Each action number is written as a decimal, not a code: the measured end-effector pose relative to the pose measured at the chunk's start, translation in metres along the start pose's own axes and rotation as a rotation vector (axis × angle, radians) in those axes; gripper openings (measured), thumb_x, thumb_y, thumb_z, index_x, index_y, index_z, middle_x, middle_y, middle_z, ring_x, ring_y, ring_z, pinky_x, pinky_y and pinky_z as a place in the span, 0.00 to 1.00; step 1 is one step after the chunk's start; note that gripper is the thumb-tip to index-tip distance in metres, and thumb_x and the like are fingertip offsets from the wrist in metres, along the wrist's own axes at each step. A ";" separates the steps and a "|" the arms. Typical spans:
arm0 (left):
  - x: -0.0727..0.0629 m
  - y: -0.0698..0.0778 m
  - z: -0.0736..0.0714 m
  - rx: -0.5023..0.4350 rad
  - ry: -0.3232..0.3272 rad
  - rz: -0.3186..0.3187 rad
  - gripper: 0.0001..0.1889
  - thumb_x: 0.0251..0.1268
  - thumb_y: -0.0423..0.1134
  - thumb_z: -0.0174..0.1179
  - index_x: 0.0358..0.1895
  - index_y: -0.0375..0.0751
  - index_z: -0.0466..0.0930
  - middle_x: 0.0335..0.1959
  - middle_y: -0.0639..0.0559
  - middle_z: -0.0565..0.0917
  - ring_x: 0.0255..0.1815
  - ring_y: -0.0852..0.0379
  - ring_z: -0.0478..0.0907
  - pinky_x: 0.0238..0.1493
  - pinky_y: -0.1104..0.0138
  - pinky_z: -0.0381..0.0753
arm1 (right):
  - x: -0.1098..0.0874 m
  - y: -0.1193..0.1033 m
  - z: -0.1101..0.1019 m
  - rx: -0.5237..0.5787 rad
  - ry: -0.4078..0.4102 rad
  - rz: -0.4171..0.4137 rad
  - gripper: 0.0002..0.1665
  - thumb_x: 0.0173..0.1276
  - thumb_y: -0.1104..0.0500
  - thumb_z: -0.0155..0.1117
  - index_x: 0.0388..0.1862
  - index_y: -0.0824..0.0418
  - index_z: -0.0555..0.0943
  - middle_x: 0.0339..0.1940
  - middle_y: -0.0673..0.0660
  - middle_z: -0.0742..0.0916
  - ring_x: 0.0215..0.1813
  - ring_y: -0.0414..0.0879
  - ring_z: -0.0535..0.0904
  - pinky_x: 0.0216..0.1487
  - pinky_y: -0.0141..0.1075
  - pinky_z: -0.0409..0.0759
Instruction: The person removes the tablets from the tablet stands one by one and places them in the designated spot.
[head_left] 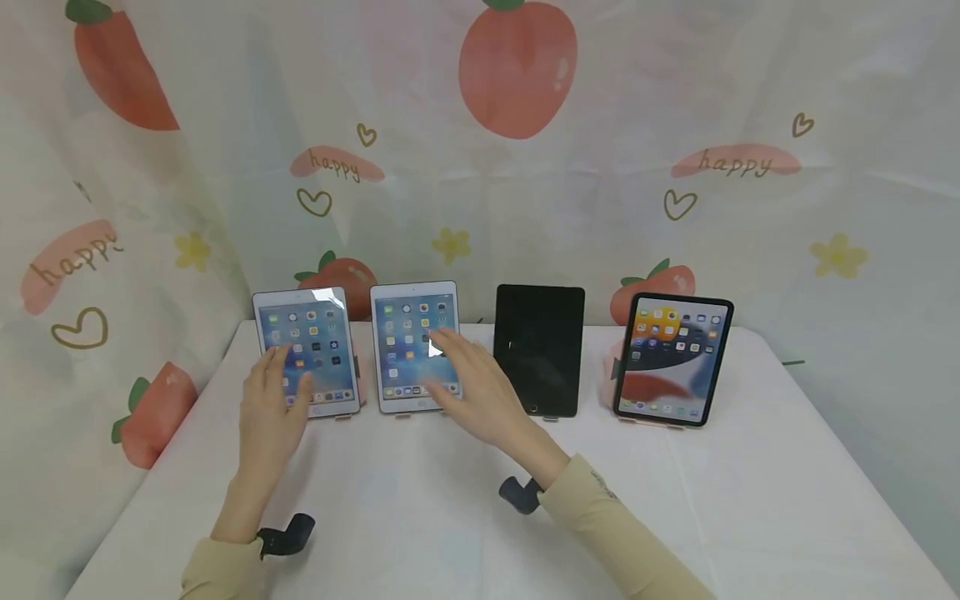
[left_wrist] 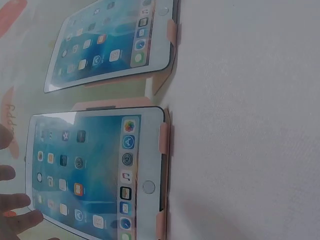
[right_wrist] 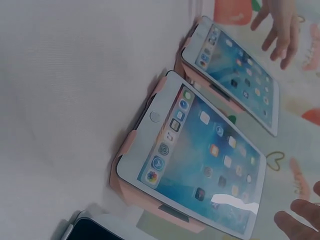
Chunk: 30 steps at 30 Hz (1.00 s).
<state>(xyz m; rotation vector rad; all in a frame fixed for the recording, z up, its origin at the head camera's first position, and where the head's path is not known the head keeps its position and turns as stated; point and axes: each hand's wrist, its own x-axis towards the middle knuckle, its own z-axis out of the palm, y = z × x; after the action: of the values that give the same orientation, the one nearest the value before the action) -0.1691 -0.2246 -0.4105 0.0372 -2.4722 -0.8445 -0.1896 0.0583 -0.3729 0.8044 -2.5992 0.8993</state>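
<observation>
My left hand (head_left: 266, 408) hovers in front of the leftmost white tablet (head_left: 330, 337), its fingers spread and overlapping the lit screen in the head view. In the left wrist view, fingertips (left_wrist: 17, 202) show beside that tablet's top end. The right hand (head_left: 480, 387) reaches across to a second white tablet (head_left: 393, 333), fingers extended before the right side of its screen. Fingertips (right_wrist: 290, 225) of this hand appear apart from the glass in the right wrist view. Both white tablets show rows of app icons. Neither hand holds anything.
Right of these stand a tablet with a dark screen (head_left: 540, 350) and a black-framed tablet (head_left: 671, 358) with a lit home screen. All lean on pink stands (right_wrist: 150, 207) along the back of the white table (head_left: 420, 517). A fruit-patterned cloth (head_left: 525, 200) hangs behind.
</observation>
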 end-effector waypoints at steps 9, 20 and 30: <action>0.009 -0.012 -0.005 -0.002 0.068 -0.021 0.27 0.70 0.40 0.53 0.69 0.34 0.62 0.67 0.31 0.64 0.67 0.32 0.62 0.62 0.36 0.65 | 0.023 -0.009 0.013 0.058 -0.042 -0.031 0.36 0.70 0.51 0.58 0.74 0.51 0.60 0.74 0.54 0.68 0.76 0.50 0.62 0.75 0.56 0.57; 0.026 -0.024 -0.004 -0.029 0.112 -0.025 0.26 0.71 0.39 0.52 0.68 0.32 0.62 0.65 0.29 0.65 0.65 0.32 0.63 0.61 0.38 0.65 | 0.043 -0.015 0.027 0.145 -0.106 0.028 0.35 0.70 0.52 0.58 0.74 0.50 0.60 0.74 0.52 0.68 0.76 0.53 0.61 0.73 0.53 0.63; 0.040 -0.030 -0.001 -0.080 0.125 -0.104 0.26 0.71 0.40 0.50 0.68 0.34 0.62 0.66 0.30 0.65 0.68 0.32 0.60 0.64 0.37 0.62 | 0.058 -0.017 0.039 0.192 -0.142 0.022 0.35 0.71 0.54 0.57 0.75 0.49 0.59 0.74 0.53 0.68 0.75 0.50 0.63 0.71 0.48 0.68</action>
<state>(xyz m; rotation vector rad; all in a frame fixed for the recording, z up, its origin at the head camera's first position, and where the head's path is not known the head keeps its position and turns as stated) -0.2074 -0.2570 -0.4089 0.1864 -2.3342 -0.9539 -0.2298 -0.0019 -0.3706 0.9224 -2.6759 1.1516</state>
